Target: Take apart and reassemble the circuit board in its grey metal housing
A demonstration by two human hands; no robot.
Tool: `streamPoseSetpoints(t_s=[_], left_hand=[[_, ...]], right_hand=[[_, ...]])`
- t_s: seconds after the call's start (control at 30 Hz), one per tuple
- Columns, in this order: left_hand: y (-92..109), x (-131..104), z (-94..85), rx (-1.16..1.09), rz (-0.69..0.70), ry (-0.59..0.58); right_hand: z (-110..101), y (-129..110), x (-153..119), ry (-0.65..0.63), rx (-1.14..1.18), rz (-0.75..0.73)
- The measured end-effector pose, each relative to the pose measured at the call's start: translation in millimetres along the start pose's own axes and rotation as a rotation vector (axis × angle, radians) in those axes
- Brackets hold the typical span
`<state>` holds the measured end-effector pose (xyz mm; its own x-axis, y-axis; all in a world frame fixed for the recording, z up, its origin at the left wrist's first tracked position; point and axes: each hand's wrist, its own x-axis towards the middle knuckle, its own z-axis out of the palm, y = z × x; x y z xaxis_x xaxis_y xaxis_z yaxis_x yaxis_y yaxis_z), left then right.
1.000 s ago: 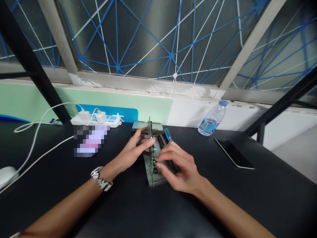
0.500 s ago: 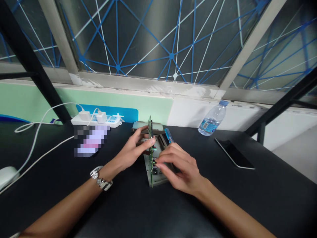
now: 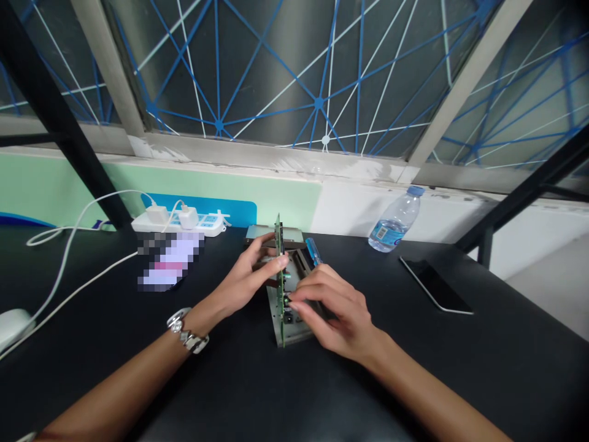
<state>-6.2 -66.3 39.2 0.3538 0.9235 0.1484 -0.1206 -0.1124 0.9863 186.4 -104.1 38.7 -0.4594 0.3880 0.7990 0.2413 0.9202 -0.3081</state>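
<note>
A green circuit board point(image 3: 280, 288) stands on edge, seen nearly edge-on, over a grey metal case point(image 3: 299, 334). My left hand point(image 3: 246, 276) grips the board's upper part, thumb on the right side and fingers on the left. My right hand point(image 3: 335, 307) is closed in a pinch at small parts on the board's right face; what lies between the fingertips is too small to make out. Behind the right hand lies a blue screwdriver handle point(image 3: 313, 250). A grey metal piece point(image 3: 294, 234) rests behind the case.
A white power strip point(image 3: 211, 224) with plugs and cables sits at the back left, with a blurred-out phone-like object point(image 3: 170, 264) before it. A water bottle point(image 3: 393, 221) and a dark phone point(image 3: 432, 285) are at the right. A white mouse point(image 3: 16, 328) is far left.
</note>
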Motion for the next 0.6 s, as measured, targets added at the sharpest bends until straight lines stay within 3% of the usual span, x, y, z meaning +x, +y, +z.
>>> streamPoseSetpoints(t_s=[0.6], left_hand=[[0.7,0.5,-0.8,-0.040,0.021,0.000]], right_hand=[[0.5,0.4,-0.7,0.017,0.003,0.008]])
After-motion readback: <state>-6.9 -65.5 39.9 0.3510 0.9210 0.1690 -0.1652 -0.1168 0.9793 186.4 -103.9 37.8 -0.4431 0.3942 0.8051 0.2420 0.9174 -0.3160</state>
